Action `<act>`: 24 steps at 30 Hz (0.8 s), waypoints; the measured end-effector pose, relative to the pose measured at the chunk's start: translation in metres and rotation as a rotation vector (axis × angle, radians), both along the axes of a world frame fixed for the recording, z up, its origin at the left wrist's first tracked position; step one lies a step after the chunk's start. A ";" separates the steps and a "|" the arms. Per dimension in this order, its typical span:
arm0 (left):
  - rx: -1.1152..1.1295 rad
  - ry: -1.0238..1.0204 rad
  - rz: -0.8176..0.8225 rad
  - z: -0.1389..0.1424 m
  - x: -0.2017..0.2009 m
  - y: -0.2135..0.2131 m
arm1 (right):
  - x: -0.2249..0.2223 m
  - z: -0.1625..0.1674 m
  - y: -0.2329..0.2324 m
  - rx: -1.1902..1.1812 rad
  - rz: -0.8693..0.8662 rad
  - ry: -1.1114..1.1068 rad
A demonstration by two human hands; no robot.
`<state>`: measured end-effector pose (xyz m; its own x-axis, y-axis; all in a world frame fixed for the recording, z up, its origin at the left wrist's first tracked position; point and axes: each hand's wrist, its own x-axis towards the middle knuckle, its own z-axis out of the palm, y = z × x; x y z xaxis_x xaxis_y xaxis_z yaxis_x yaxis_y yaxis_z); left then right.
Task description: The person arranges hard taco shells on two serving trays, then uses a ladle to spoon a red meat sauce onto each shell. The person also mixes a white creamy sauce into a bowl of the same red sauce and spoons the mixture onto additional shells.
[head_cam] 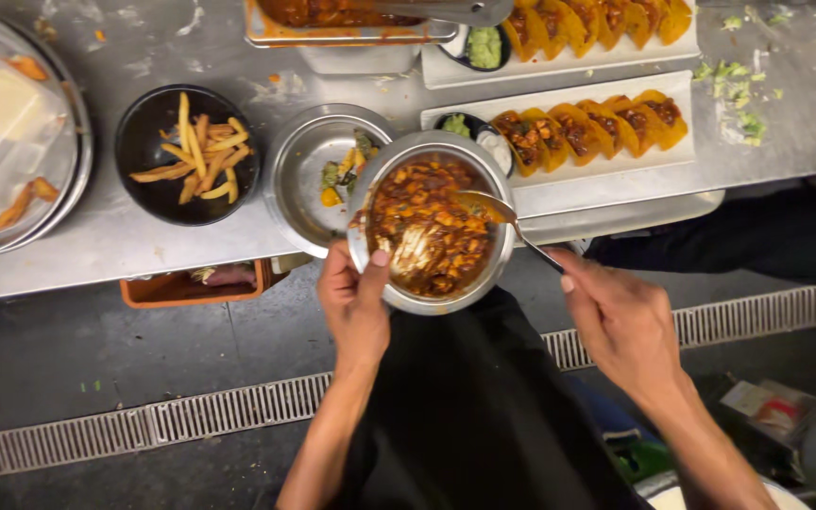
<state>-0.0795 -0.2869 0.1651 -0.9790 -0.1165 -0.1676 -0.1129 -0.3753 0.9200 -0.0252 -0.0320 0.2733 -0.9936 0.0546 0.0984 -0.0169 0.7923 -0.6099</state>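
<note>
So your left hand (356, 297) was clamped on the near rim of a steel bowl (432, 222), thumb hooked over the edge and fingers underneath, holding it out past the front edge of the tabletop (96, 255). The bowl was loaded with a chunky orange-brown filling in sauce, and you'd scraped a pale patch clear on the side closest to your thumb. Your right hand (620, 321) was closed around the handle of a metal spoon (502, 215), with the spoon's bowl sitting in the filling over by the right-hand rim. Hands were well apart, one on each side of the bowl.

Just left of that bowl, touching or overlapping it from this angle, sat a second steel bowl (309, 184) with only a few green and yellow scraps in it. Further left was a black bowl of fries (188, 151), and at the far left edge a round tray under clear film (11, 132).

Behind your bowl was a long white plate with a row of orange filled tacos (606, 123) and two little dip cups, and another plate of the same (597, 24) behind that. Bits of chopped greens (734, 85) were scattered on the tabletop off to the right.
</note>
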 end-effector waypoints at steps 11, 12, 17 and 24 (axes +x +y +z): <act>0.009 -0.008 -0.064 0.003 0.004 0.007 | -0.007 0.010 -0.044 0.164 0.219 0.167; 0.021 -0.011 -0.066 0.003 0.004 0.006 | -0.009 0.009 -0.045 0.133 0.209 0.170; 0.043 0.012 -0.084 0.001 0.004 0.003 | -0.011 0.005 -0.054 0.194 0.270 0.147; 0.235 -0.002 -0.043 -0.003 0.000 -0.001 | 0.006 0.002 -0.039 0.074 0.349 0.085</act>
<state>-0.0790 -0.2877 0.1622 -0.9819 -0.0322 -0.1868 -0.1349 -0.5739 0.8077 -0.0196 -0.0707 0.2753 -0.9392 -0.2969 0.1723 -0.3422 0.7715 -0.5363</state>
